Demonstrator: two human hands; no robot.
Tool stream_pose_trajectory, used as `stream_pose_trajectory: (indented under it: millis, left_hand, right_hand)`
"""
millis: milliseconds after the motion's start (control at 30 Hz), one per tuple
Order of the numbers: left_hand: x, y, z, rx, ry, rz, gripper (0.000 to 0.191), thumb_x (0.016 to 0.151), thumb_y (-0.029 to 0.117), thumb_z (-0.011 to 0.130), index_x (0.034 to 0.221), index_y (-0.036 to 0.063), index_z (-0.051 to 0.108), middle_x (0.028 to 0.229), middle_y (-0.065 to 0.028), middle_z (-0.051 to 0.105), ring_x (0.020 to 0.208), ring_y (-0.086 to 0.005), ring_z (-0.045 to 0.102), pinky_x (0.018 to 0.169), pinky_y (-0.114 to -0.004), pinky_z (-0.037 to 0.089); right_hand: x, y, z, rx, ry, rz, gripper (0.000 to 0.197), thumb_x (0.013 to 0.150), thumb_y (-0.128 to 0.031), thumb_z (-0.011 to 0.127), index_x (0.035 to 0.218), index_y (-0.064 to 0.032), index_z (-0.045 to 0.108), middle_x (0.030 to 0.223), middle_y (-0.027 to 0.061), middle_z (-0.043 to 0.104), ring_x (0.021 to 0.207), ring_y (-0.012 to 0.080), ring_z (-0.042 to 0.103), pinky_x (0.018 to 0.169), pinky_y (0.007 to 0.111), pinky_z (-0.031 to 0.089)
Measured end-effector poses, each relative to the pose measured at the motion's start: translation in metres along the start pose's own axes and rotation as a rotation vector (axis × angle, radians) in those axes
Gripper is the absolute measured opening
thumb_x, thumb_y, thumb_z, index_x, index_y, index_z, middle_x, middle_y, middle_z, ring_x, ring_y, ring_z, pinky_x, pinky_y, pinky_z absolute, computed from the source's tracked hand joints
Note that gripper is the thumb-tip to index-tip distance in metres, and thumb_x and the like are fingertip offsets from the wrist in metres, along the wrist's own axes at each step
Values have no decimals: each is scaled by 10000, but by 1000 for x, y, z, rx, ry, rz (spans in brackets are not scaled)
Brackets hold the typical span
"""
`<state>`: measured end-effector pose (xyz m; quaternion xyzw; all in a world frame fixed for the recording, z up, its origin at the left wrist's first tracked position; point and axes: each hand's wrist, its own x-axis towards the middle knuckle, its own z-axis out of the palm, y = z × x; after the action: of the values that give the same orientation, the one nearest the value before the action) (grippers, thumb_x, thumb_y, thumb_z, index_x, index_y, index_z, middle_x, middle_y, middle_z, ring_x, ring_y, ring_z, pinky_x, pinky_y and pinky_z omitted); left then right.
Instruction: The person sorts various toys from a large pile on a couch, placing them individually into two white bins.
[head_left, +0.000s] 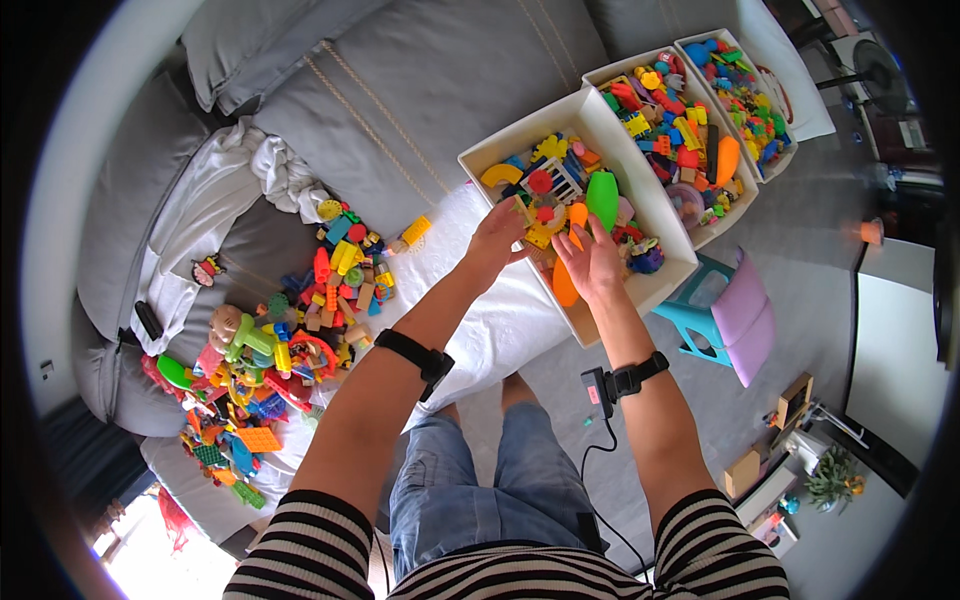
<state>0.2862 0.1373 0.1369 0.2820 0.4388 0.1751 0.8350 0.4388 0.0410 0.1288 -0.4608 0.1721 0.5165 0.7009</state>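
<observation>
Both hands are over the nearest white bin (645, 283), which holds mixed plastic toys. My left hand (498, 234) is at the bin's left side, its fingers bent around what looks like a small wooden or yellowish piece (520, 210); the grip is partly hidden. Palm up and fingers apart, my right hand (589, 259) holds nothing. Close to its fingertips are an orange toy (577, 219) and a green oval toy (602, 199). A white grid piece (559, 180), a yellow arch (501, 175) and a red round piece (540, 181) also lie in the bin.
Two more white bins of toys, a middle one (739, 204) and a far one (780, 161), stand to the right. A large toy pile (330, 300) spreads over the grey sofa (442, 90) and white cloth (480, 315) at left. A teal and purple chair (705, 315) stands on the floor.
</observation>
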Motion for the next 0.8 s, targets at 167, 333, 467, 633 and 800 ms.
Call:
stream_pose_trajectory:
  millis: [167, 333, 467, 633, 800]
  left_hand:
    - [-19, -27, -54, 259, 52, 67, 258, 981, 199, 545, 1222, 115, 584, 1103, -6, 636, 1003, -93, 589, 811, -266, 494]
    - [-32, -63, -136, 888, 392, 446, 391, 856, 110, 648, 1241, 95, 583, 1132, -106, 639, 1026, -264, 619, 880, -375, 511]
    - [-33, -55, -172, 1541, 491, 520, 520, 788, 73, 664, 1292, 120, 542, 1413, -127, 402, 1253, -373, 433, 963, -475, 448]
    - [-10, -36, -207, 1727, 461, 530, 526, 768, 177, 719, 1271, 171, 565, 1317, -75, 469, 1214, -317, 436, 966, -458, 414]
    - [-11, -53, -212, 1904, 422, 585, 357, 750, 308, 752, 1062, 179, 639, 1265, -43, 500, 1201, -267, 433, 971, -438, 378]
  right_hand:
    - [-18, 22, 9, -250, -193, 88, 379, 999, -284, 540, 1314, -78, 497, 1180, 109, 602, 1110, 241, 603, 935, 369, 509]
    - [13, 113, 25, -1064, -516, -15, 492, 957, -248, 595, 1398, -88, 448, 1306, 159, 555, 1174, 283, 568, 969, 408, 489]
    - [48, 173, 25, -1952, -566, -432, 706, 838, -181, 707, 1463, -169, 379, 1493, 214, 343, 1318, 392, 401, 1033, 474, 436]
    - [73, 211, 51, -1952, -413, -434, 775, 777, -103, 731, 1445, -201, 351, 1492, 175, 254, 1311, 472, 318, 1015, 484, 455]
    - [61, 223, 34, -2118, -411, -606, 687, 720, -87, 775, 1320, -163, 450, 1304, 156, 387, 1164, 391, 440, 885, 440, 534]
